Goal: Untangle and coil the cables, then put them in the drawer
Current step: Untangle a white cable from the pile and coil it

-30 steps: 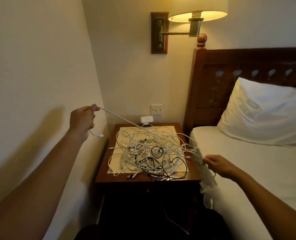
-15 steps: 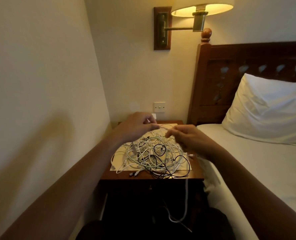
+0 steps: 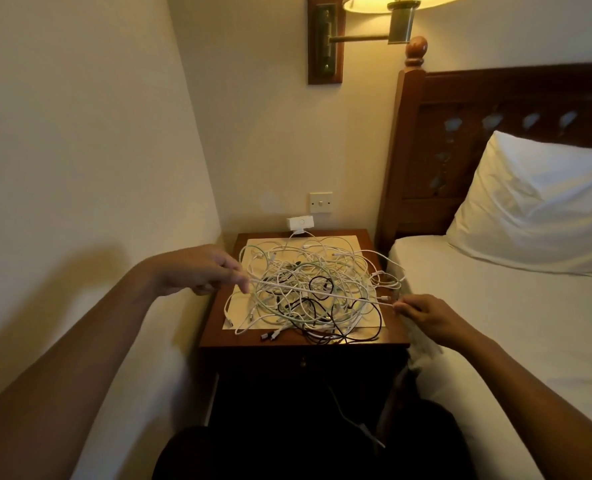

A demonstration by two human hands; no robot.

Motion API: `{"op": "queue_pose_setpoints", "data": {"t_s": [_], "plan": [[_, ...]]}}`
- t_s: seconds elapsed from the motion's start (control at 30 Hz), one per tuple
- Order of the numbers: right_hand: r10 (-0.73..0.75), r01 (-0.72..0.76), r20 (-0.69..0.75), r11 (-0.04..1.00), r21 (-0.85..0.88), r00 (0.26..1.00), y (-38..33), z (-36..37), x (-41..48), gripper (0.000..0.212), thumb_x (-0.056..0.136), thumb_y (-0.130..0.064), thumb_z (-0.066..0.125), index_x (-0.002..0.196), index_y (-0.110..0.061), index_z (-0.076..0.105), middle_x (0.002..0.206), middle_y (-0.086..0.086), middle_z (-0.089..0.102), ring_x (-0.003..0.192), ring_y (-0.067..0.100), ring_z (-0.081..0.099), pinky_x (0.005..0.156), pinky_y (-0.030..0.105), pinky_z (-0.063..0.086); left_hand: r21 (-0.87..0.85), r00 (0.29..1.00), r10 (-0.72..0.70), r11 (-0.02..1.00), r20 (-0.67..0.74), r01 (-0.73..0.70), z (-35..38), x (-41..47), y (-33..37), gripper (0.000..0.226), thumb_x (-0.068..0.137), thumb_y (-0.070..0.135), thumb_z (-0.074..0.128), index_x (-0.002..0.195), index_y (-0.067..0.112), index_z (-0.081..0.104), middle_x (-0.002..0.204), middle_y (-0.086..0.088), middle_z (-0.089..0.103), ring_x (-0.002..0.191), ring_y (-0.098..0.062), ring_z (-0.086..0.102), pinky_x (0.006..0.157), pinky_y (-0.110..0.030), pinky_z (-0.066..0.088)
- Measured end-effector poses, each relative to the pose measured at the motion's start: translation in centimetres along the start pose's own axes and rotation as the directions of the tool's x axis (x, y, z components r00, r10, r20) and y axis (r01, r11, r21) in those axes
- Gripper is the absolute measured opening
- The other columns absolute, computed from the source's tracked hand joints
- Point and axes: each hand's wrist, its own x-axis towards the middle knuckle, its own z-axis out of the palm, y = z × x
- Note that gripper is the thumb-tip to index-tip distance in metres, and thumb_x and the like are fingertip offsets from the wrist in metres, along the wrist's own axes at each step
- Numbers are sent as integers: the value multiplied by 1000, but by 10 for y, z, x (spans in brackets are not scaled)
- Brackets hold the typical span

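A small wooden nightstand point(image 3: 215, 323) stands in the corner between the wall and the bed point(image 3: 495, 306), under a lit wall lamp point(image 3: 402, 3). On its top lies a paper mat point(image 3: 351, 242), and on that sits the heap of cables point(image 3: 298, 317), white ones and a few black ones looped through each other.

One white cable point(image 3: 322, 291) is stretched taut just above the heap. The left hand point(image 3: 197, 268) pinches it at the heap's left edge. The right hand point(image 3: 426, 315) pinches it by the plug end at the front right corner, with the fingers curled in.

The step in hand looks like freeing this one strand. It would go best if the strand is lifted clear and fed out slowly (a hard tug would likely cinch the loops under it). The plug should be watched for snags, and the strand coiled only once it runs free.

The drawer point(image 3: 303, 363), below the top, appears closed, so its contents cannot be seen. No cable is in it as far as the view shows, and none is coiled yet. A white length also hangs in front of it, though whose it is cannot be told.
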Motion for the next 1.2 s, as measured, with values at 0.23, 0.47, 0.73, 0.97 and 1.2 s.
{"op": "queue_pose_setpoints", "data": {"t_s": [0.23,0.47,0.73,0.97,1.2], "plan": [[161,-154,13,961,-232,987,53,14,-16,23,107,-25,53,89,-34,65,94,-3,68,91,20,64,71,17,42,-525,928,57,811,-368,-258,-14,-6,-36,60,68,59,87,94,7,72,59,2,23,45,-10,18,39,-19,20],[-77,100,201,989,-105,976,-73,13,-11,68,95,-43,71,155,-31,40,148,-12,47,138,11,45,113,36,41,-225,961,181,948,-210,-228,49,14,28,34,102,36,58,102,6,73,60,5,30,52,-13,22,46,-22,22],[-366,377,-111,922,90,924,-128,53,2,26,110,-29,44,95,-29,66,85,-2,66,77,20,64,76,54,57,-614,941,166,721,-296,-320,51,18,39,38,101,40,55,78,10,58,54,4,31,42,-8,24,39,-19,23],[-344,348,79,936,-58,936,-127,95,-25,24,109,-36,46,98,-24,64,83,-1,67,76,11,61,72,38,50,-769,855,123,388,-503,-508,48,19,32,28,107,11,42,125,0,60,75,-3,55,57,-11,44,55,-24,42],[-568,571,58,816,-85,821,-228,40,-66,27,107,-36,52,98,-21,72,70,-5,64,58,5,53,55,16,39,-151,852,252,923,-460,-355,68,26,17,25,110,16,45,119,13,68,89,-11,74,77,-23,71,70,-30,58]]}}
